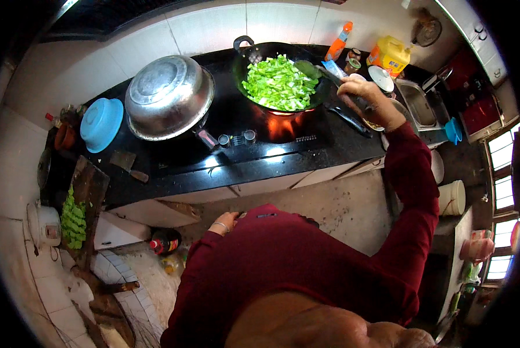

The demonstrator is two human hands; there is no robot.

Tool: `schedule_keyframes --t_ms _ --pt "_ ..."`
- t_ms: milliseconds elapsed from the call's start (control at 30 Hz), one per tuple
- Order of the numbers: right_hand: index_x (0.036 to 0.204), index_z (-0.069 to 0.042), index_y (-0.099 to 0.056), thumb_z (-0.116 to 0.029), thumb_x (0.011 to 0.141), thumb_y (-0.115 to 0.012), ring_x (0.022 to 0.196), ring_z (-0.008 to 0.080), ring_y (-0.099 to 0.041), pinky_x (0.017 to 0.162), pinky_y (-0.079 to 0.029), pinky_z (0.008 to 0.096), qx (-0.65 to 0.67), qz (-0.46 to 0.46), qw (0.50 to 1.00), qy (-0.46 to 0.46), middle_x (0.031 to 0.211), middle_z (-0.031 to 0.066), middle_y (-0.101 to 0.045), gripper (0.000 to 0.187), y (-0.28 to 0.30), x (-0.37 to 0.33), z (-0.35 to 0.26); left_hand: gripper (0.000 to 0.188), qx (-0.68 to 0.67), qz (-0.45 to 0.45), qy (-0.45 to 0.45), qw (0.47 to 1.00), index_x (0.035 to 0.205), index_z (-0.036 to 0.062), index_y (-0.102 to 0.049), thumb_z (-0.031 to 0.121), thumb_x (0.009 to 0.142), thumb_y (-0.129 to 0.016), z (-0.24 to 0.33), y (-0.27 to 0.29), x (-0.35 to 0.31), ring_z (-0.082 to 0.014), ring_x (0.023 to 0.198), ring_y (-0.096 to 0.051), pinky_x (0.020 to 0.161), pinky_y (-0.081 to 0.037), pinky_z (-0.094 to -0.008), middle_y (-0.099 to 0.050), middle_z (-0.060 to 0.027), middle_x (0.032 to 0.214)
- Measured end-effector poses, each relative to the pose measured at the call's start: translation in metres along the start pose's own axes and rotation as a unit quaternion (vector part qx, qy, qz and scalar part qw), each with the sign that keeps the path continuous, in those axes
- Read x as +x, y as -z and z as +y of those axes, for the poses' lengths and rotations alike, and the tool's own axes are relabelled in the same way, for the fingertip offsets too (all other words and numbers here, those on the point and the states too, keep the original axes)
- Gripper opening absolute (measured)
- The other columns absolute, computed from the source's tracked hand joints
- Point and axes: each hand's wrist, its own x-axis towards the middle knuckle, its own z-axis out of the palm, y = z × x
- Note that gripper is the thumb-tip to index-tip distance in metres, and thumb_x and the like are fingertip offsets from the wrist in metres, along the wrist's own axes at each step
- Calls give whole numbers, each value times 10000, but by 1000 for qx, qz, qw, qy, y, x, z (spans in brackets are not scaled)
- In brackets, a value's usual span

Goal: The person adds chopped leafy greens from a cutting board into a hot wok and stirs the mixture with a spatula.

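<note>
My right hand (371,104) is closed round the handle of a spatula (308,69), whose blade rests at the right side of a black wok (237,68). Chopped green leaves (280,83) fill the wok, with some paler bits at its far left edge. Beneath the wok the cooktop glows orange. My left hand (227,221), with a band at the wrist, rests low against the front of my dark red top, short of the counter edge. Its fingers look loosely stretched and hold nothing I can see; the top partly hides them.
An upturned metal basin (166,95) covers a pan left of the wok. Farther left are a blue basin (100,124), a cleaver (129,165) and a cutting board (92,188) with greens. Rightward stand an orange bottle (338,42), a yellow jug (389,56) and a sink (417,104).
</note>
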Motion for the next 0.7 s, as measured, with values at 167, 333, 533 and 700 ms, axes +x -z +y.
schedule_keyframes --t_ms 167,333,533,700 --pt "879 -56 -554 -21 767 -605 1061 336 -537 796 -460 373 11 -39 999 0 1044 194 -580 128 -12 -14 4 403 3 -10 13 1000 1203 102 -494 169 810 -550 5 5 -2 -357 1008 -536 849 -446 -412 -574 -190 1068" --pt "873 -62 -552 41 728 -557 1059 333 -540 813 -445 358 54 -48 997 -13 1133 187 -543 177 -19 -11 1 404 10 -7 4 1000 1201 100 -496 169 807 -550 4 5 -8 -354 1008 -539 856 -443 -415 -577 -194 1074" --pt "963 -142 -548 -7 742 -521 1026 333 -553 829 -473 375 -105 -162 978 73 1287 212 -425 261 -33 -25 27 388 7 -8 -4 1000 1168 85 -518 178 795 -564 3 4 -4 -355 987 -548 838 -449 -422 -590 -185 1051" --pt "997 -191 -548 -31 733 -533 930 312 -587 758 -488 371 -194 -231 953 41 1135 134 -538 310 -30 -44 55 350 -19 18 -11 1000 1133 71 -534 160 795 -560 -3 -5 -2 -353 976 -553 826 -450 -426 -598 -178 1031"
